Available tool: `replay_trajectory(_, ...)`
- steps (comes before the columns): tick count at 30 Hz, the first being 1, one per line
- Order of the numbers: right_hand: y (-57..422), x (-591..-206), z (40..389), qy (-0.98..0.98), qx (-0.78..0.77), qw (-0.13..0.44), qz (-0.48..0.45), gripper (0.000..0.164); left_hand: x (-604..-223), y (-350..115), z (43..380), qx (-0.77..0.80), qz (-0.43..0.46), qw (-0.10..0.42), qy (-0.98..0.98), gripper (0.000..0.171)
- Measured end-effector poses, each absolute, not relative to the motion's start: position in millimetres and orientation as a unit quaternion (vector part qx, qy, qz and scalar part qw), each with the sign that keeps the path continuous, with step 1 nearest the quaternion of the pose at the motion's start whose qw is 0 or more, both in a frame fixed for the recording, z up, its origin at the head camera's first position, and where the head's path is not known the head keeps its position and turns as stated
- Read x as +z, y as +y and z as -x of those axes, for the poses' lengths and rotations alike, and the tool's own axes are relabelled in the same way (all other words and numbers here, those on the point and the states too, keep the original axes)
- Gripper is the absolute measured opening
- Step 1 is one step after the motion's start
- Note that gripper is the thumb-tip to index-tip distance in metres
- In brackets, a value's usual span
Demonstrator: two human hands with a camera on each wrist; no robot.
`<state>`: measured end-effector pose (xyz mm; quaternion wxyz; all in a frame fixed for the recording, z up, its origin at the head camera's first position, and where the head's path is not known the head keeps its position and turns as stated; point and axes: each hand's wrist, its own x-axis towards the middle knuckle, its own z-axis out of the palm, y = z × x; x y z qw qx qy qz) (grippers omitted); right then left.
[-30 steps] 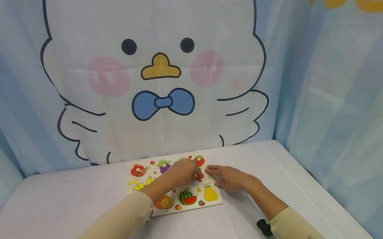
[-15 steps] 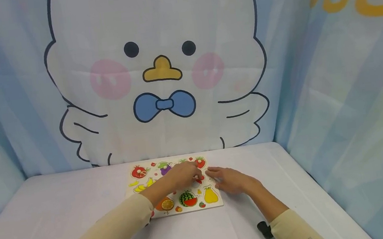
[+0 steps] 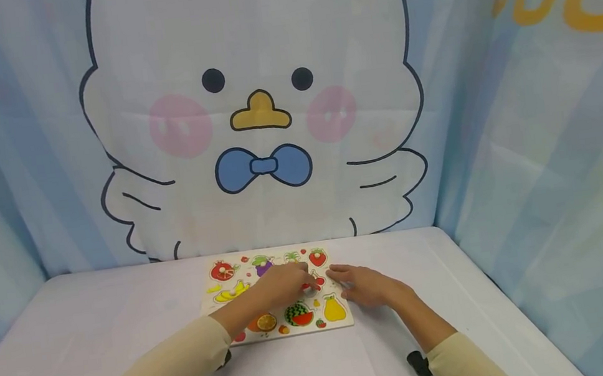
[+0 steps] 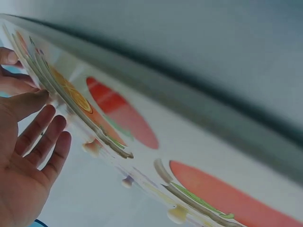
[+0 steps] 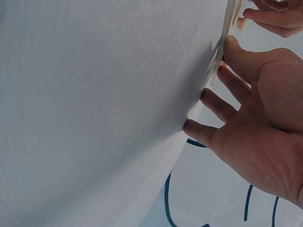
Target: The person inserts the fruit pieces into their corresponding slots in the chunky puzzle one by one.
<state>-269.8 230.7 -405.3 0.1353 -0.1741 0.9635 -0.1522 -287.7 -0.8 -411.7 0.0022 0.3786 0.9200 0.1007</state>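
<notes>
A fruit puzzle board (image 3: 302,331) lies on the white table, with knobbed pieces showing in the left wrist view. My left hand (image 3: 287,280) reaches over it from the left. Its thumb and forefinger are together at the cherry piece (image 3: 320,280) and appear to pinch it; the forefinger hides part of it. The other fingers (image 4: 57,153) hang loose above the board. My right hand (image 3: 367,285) rests at the board's right edge, fingers spread. In the right wrist view its thumb touches the edge while other fingertips (image 5: 191,126) touch the tablecloth.
Around my left hand lie the pomegranate (image 3: 222,270), bananas (image 3: 232,292), strawberry (image 3: 317,257), orange (image 3: 265,323), watermelon (image 3: 298,315) and pear (image 3: 334,308) pieces. Behind the table hangs a curtain (image 3: 271,217) printed with a cartoon bird. A black device (image 3: 418,365) sits at my right wrist.
My left hand has shifted slightly left and toward me, uncovering more of the strawberry and cherry pieces. The right hand has stayed at the board's edge. The head view has tilted slightly.
</notes>
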Motion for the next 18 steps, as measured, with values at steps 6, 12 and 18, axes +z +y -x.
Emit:
replay_trajectory(6, 230.4, -405.1, 268.7, 0.964, -0.152, 0.132, 0.176, 0.057, -408.1, -11.7, 270.5, 0.089, -0.388, 0.002, 0.917, 0.020)
replay_trajectory(12, 229.7, -405.4, 269.0, 0.963, -0.147, 0.137, 0.178, 0.058, -406.9, -26.1, 252.6, 0.105, -0.385, 0.010, 0.917, 0.018)
replay_trajectory(18, 230.2, -406.9, 269.1, 0.964, -0.145, 0.132, 0.181, 0.058, -407.3, -41.8, 238.0, 0.126, -0.394, 0.011, 0.910, 0.013)
